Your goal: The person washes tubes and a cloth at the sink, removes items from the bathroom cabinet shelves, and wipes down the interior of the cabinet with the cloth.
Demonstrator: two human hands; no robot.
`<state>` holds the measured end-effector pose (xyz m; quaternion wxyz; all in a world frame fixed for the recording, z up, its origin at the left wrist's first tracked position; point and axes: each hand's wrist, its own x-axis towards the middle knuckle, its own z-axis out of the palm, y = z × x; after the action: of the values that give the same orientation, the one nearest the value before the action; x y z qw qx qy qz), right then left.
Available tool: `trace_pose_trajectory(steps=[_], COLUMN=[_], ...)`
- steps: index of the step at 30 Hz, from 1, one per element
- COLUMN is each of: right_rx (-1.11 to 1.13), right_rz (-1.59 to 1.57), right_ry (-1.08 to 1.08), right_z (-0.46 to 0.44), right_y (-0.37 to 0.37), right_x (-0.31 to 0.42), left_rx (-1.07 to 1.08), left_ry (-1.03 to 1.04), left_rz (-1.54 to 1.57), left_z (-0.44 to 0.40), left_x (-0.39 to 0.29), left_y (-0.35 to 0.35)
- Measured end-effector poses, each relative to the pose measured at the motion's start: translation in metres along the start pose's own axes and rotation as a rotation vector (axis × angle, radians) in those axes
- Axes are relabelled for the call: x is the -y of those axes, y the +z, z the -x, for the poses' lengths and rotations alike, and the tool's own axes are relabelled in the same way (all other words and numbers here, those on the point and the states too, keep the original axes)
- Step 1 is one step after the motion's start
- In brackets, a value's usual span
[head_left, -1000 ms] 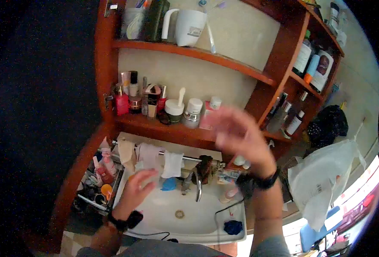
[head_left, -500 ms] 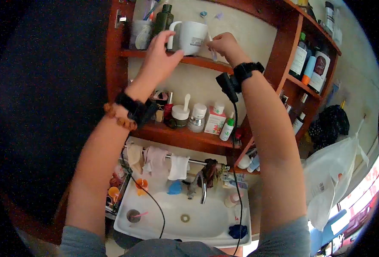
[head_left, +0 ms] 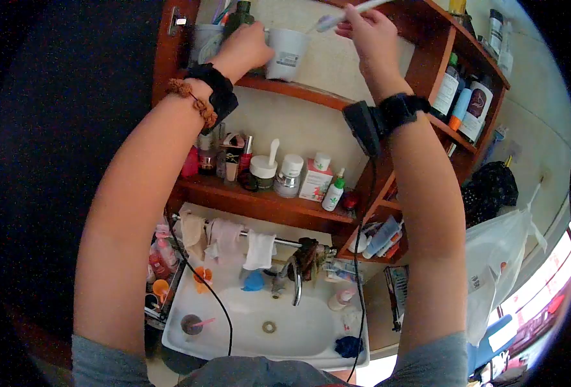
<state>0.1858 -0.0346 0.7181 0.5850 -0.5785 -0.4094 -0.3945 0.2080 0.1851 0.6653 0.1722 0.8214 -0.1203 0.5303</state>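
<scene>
On the upper shelf stands a white mug with a small printed label. My left hand is closed at its handle side, and the fingers hide the handle. Up and to the right, my right hand pinches a white toothbrush, held slantwise and apart from the mug; its head points left. Behind my left hand are a dark green bottle and a clear cup with brushes in it.
The lower shelf carries several jars, a small box and a green-capped bottle. Below is a white sink with a faucet. Side shelves with bottles are on the right. Black cables hang from both wrists.
My right hand has risen and moved right, bringing the toothbrush up from beside the mug. My left hand has closed at the mug's handle. The view has shifted slightly.
</scene>
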Motion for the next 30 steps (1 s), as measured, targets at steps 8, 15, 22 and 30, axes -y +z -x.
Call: trace_pose_trajectory(steps=[8,15,22,30], right_rx=[-0.003,-0.033,0.159,0.263], right_rz=[0.423,0.494,0.712,0.646], right_ry=[-0.110,-0.157,-0.011,-0.078], right_z=[-0.001,-0.007,-0.022,0.025], right_y=[0.037,0.030,0.038,0.042], right_x=[-0.006,-0.002,-0.002,0.048], left_rx=[0.024,0.064,0.154,-0.057], left_ry=[0.048,0.059,-0.119,-0.017], left_rz=[-0.041,0.031,0.283,0.408], left_z=[-0.014,-0.036,0.006,0.055], left_x=[0.008,0.018,-0.052,-0.068], left_y=[0.013,0.018,-0.044,-0.078])
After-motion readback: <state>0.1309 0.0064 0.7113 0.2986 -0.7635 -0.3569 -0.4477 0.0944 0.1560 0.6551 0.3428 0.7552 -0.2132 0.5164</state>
